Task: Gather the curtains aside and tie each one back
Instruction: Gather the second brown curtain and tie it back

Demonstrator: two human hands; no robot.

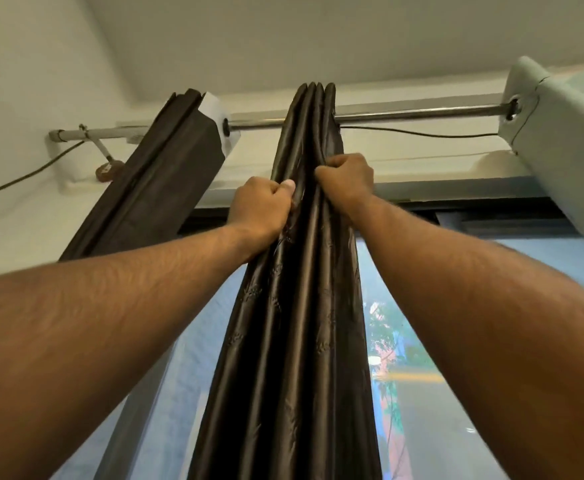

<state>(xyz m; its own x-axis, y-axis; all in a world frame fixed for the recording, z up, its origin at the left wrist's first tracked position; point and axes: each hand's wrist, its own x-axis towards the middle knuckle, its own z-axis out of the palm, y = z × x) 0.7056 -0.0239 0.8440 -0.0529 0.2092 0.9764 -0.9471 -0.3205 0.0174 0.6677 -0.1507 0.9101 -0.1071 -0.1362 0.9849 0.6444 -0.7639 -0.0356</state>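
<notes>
A dark brown glossy curtain [301, 323] hangs bunched in narrow folds from the middle of a metal rod [418, 112]. My left hand [262, 206] grips its left folds high up, thumb pressed on the fabric. My right hand [347, 181] grips the right folds at about the same height, fingers curled into the cloth. A second dark brown curtain [152, 188] hangs gathered at the left end of the rod. A pale green curtain [560, 133] is bunched at the right end. No tie-back is in view.
The rod sits just under the ceiling, fixed by a wall bracket [103, 150] at the left. A thin black cable [422, 134] runs below the rod. Behind the curtains a glass window [422, 358] shows trees outside.
</notes>
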